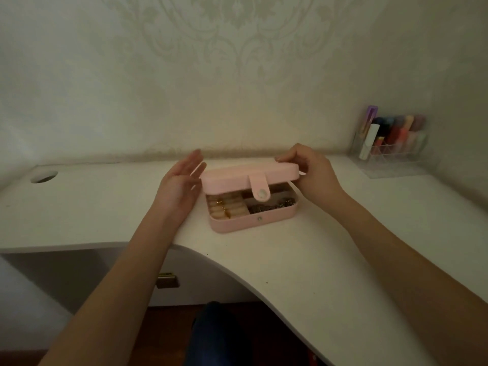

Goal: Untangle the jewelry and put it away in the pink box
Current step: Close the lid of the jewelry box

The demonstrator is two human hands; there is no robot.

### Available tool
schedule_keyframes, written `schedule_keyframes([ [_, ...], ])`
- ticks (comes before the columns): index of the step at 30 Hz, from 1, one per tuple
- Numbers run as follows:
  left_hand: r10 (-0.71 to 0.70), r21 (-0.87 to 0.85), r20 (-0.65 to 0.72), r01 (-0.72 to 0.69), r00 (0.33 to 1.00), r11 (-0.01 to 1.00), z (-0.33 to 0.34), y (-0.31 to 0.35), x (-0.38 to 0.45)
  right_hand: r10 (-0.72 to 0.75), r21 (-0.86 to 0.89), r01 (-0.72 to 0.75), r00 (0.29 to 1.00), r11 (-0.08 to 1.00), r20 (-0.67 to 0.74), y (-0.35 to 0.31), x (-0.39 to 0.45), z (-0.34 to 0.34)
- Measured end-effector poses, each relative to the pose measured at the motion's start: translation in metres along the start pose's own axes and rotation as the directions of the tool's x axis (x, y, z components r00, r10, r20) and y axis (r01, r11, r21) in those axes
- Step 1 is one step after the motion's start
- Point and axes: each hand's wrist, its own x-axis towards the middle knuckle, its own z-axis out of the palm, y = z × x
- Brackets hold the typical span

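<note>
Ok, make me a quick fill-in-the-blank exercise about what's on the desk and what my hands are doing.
1. The right hand grips the pink box's ____, which is partly raised.
2. The left hand is ____, palm toward the pink box, holding nothing.
3. A strap with a ____ hangs over the box's front.
4. The clear organizer stands at the desk's far ____ corner.

Missing words: lid; open; snap; right

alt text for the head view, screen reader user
A right hand holds the lid of a pink box partly open on a white desk, jewelry inside. The left hand is open beside it.
</note>
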Motion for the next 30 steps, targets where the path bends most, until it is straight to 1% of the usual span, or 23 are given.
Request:
schedule_keyframes([
  [2, -0.010, -0.041, -0.013, 0.009, 1.000, 0.999, -0.002, 0.002, 0.000, 0.032, -0.026, -0.029, 0.991, 0.999, 0.129, 0.003, 0.004, -0.011],
  [3, -0.014, -0.003, -0.008, 0.014, 1.000, 1.000, -0.001, 0.002, -0.001, 0.051, -0.041, -0.045, 0.986, 0.998, 0.162, 0.005, 0.006, -0.016],
  [5, 0.001, 0.172, 0.028, -0.006, 1.000, 0.985, 0.005, 0.000, -0.004, 0.089, -0.055, -0.081, 0.985, 0.995, 0.151, 0.007, 0.007, -0.022],
  [7, 0.023, 0.349, 0.106, -0.059, 0.994, 0.935, 0.010, -0.003, -0.008, 0.129, 0.043, -0.137, 0.980, 0.990, 0.152, 0.006, 0.001, -0.019],
  [8, 0.021, 0.396, 0.144, -0.077, 0.989, 0.915, 0.012, -0.003, -0.009, 0.140, 0.085, -0.158, 0.973, 0.984, 0.185, 0.005, -0.004, -0.014],
  [11, -0.071, 0.502, 0.304, -0.096, 0.950, 0.860, 0.007, -0.002, -0.012, 0.151, 0.098, -0.187, 0.945, 0.978, 0.289, 0.005, -0.017, 0.003],
  [13, -0.135, 0.545, 0.380, -0.103, 0.915, 0.832, 0.004, -0.001, -0.012, 0.152, 0.105, -0.188, 0.946, 0.977, 0.285, 0.006, -0.019, 0.005],
  [14, -0.148, 0.568, 0.390, -0.111, 0.909, 0.816, 0.003, -0.001, -0.012, 0.152, 0.107, -0.185, 0.952, 0.977, 0.267, 0.006, -0.018, 0.004],
  [16, -0.116, 0.617, 0.345, -0.132, 0.931, 0.776, 0.004, -0.001, -0.013, 0.153, 0.098, -0.179, 0.961, 0.979, 0.231, 0.005, -0.019, 0.001],
  [18, -0.004, 0.617, 0.216, -0.133, 0.976, 0.776, 0.007, -0.005, -0.013, 0.148, 0.071, -0.163, 0.972, 0.984, 0.185, 0.005, -0.022, 0.001],
  [19, 0.060, 0.602, 0.162, -0.147, 0.985, 0.785, 0.008, -0.006, -0.014, 0.149, 0.036, -0.157, 0.975, 0.987, 0.163, 0.005, -0.023, 0.001],
  [20, 0.105, 0.595, 0.140, -0.168, 0.985, 0.786, 0.008, -0.008, -0.015, 0.152, -0.017, -0.151, 0.976, 0.988, 0.153, 0.005, -0.025, 0.002],
  [21, 0.125, 0.598, 0.149, -0.190, 0.981, 0.778, 0.008, -0.009, -0.016, 0.143, -0.090, -0.130, 0.977, 0.987, 0.156, 0.003, -0.028, 0.001],
  [22, 0.133, 0.609, 0.174, -0.213, 0.976, 0.764, 0.008, -0.009, -0.017, 0.109, -0.181, -0.079, 0.981, 0.980, 0.163, -0.001, -0.031, 0.001],
  [24, 0.136, 0.617, 0.212, -0.240, 0.968, 0.749, 0.009, -0.009, -0.020, -0.016, -0.338, 0.085, 0.980, 0.937, 0.200, -0.010, -0.036, 0.005],
  [26, 0.121, 0.594, 0.226, -0.235, 0.966, 0.769, 0.010, -0.008, -0.023, -0.114, -0.429, 0.220, 0.959, 0.876, 0.259, -0.018, -0.041, 0.014],
  [28, 0.063, 0.584, 0.266, -0.213, 0.962, 0.783, 0.010, -0.006, -0.024, -0.127, -0.479, 0.256, 0.950, 0.840, 0.286, -0.019, -0.041, 0.021],
  [29, 0.020, 0.608, 0.301, -0.208, 0.953, 0.766, 0.011, -0.006, -0.024, -0.108, -0.484, 0.246, 0.949, 0.840, 0.294, -0.020, -0.041, 0.021],
  [30, -0.025, 0.654, 0.332, -0.211, 0.943, 0.726, 0.011, -0.006, -0.024, -0.092, -0.479, 0.237, 0.948, 0.845, 0.306, -0.020, -0.040, 0.020],
])
